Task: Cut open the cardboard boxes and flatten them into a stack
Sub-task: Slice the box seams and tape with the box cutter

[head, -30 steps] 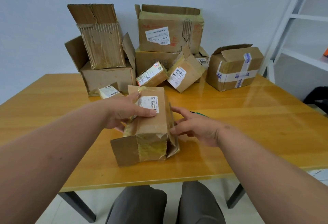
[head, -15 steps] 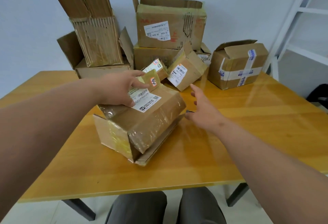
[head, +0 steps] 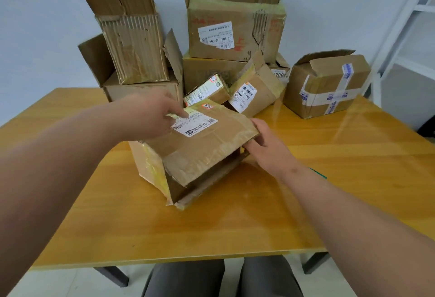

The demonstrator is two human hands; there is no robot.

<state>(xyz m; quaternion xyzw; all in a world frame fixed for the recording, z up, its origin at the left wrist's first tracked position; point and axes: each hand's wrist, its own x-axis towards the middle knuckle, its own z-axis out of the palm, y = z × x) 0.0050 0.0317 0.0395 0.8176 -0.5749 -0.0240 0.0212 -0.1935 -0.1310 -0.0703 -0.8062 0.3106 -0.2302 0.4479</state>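
A taped cardboard box [head: 200, 148] with a white shipping label lies tilted on the yellow wooden table [head: 211, 230], its open end toward me. My left hand [head: 148, 113] holds the box's far left corner, with fingers lying on the label. At the box's right edge, my right hand [head: 266, 150] pinches it with the thumb on top and the fingers underneath. Just behind my right forearm, a thin green object [head: 319, 173] peeks out on the table.
Several more cardboard boxes are piled at the table's far side: a tall ribbed one [head: 131, 44] on the left, a big labelled one [head: 235, 26] in the middle, a blue-taped one [head: 327, 84] on the right. A white shelf frame [head: 412, 26] stands at right.
The box has been turned from end-on to lying tilted sideways. My right hand let go, swung toward the far side, then came back to take the right edge. My left hand stayed on top.
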